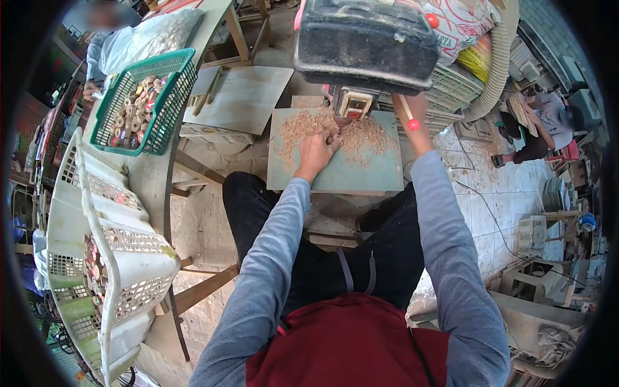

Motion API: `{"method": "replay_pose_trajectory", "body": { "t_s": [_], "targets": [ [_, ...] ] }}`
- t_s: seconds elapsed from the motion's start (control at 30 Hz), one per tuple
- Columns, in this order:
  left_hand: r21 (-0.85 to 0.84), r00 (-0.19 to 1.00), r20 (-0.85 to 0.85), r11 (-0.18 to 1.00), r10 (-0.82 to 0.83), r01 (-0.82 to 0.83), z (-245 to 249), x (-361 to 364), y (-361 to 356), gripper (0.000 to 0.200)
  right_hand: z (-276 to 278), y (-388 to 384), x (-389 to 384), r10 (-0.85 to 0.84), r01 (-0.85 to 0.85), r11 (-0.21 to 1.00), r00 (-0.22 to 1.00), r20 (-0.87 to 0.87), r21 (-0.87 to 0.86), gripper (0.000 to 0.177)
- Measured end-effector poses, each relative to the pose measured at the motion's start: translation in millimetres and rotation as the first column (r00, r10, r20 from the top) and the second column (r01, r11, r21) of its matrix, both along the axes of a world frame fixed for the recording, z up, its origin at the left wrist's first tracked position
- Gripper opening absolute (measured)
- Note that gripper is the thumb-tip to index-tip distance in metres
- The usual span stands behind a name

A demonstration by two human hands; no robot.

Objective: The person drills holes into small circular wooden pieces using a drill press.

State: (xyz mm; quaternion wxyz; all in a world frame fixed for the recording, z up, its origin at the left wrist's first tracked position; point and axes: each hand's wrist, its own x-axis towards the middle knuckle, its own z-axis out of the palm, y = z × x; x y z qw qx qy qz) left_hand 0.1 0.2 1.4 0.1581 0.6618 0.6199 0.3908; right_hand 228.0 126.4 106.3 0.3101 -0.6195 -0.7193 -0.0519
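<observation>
A black drill press [366, 48] stands in front of me, its lower end right above a green work board [290, 174]. Wood shavings [367, 145] lie heaped over that board. My left hand [317, 152] rests among the shavings, its fingers closed together close to the drill's tip; whatever they pinch is too small and covered to name. On the right side of the press, my right hand [411, 106] reaches up beside the feed lever [405, 108] with its red knob [413, 124]. The machine's housing hides its fingers.
On a long table at left sits a green basket [132, 106] of small round wooden pieces [138, 109]. Nearer, a white plastic crate [138, 242] holds more pieces. A ribbed hose [496, 71] and sacks [461, 26] are at back right. Another person [545, 122] sits at right.
</observation>
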Motion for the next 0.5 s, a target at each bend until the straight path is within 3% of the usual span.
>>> {"method": "replay_pose_trajectory", "body": {
  "t_s": [0.1, 0.13, 0.17, 0.23, 0.27, 0.3, 0.33, 0.37, 0.43, 0.5],
  "targets": [
    [-0.053, 0.999, 0.043, 0.999, 0.014, -0.012, 3, 0, 0, 0.027, 22, -51, 8, 0.215, -0.223, 0.969, 0.973, -0.082, -0.105, 0.029],
    [-0.074, 1.0, 0.024, 0.997, 0.011, -0.01, 4, 0, -1, 0.029, 31, -64, 20, 0.315, -0.353, 0.883, 0.934, -0.167, -0.309, 0.032],
    [-0.1, 1.0, 0.004, 0.995, 0.009, -0.009, 5, 0, -1, 0.031, 40, -77, 35, 0.387, -0.472, 0.734, 0.882, -0.27, -0.489, 0.035],
    [-0.058, 1.0, 0.009, 0.998, 0.023, -0.023, 0, -1, 0, 0.029, 78, -116, 50, 0.083, -0.621, 0.37, 0.762, -0.642, -0.691, 0.047],
    [-0.018, 1.0, 0.006, 1.0, 0.025, -0.025, -4, 0, -1, 0.027, 68, -127, 63, 0.081, -0.622, 0.368, 0.762, -0.642, -0.691, 0.047],
    [-0.016, 1.0, 0.004, 1.0, 0.025, -0.025, -8, 0, -2, 0.027, 50, -133, 78, -0.022, -0.796, 0.388, 0.496, -0.868, -0.464, 0.045],
    [0.025, 0.997, 0.079, 1.0, 0.015, -0.017, -11, 0, -2, 0.025, 32, -137, 90, -0.107, -0.88, 0.435, 0.159, -0.981, -0.19, 0.042],
    [0.067, 0.988, 0.153, 0.998, 0.003, -0.014, -11, -2, -3, 0.023, 15, -143, 96, -0.099, -0.883, 0.433, 0.155, -0.983, -0.183, 0.042],
    [0.035, 0.982, 0.191, 0.999, -0.015, 0.008, -7, -5, -11, 0.023, -22, -150, 104, -0.325, -0.794, 0.596, -0.1, -0.94, -0.121, 0.043],
    [0.012, 0.958, 0.287, 1.0, -0.011, 0.008, 0, -10, -28, 0.023, -71, -155, 114, -0.454, -0.784, 0.606, -0.204, -0.867, -0.133, 0.044]
  ]
}}
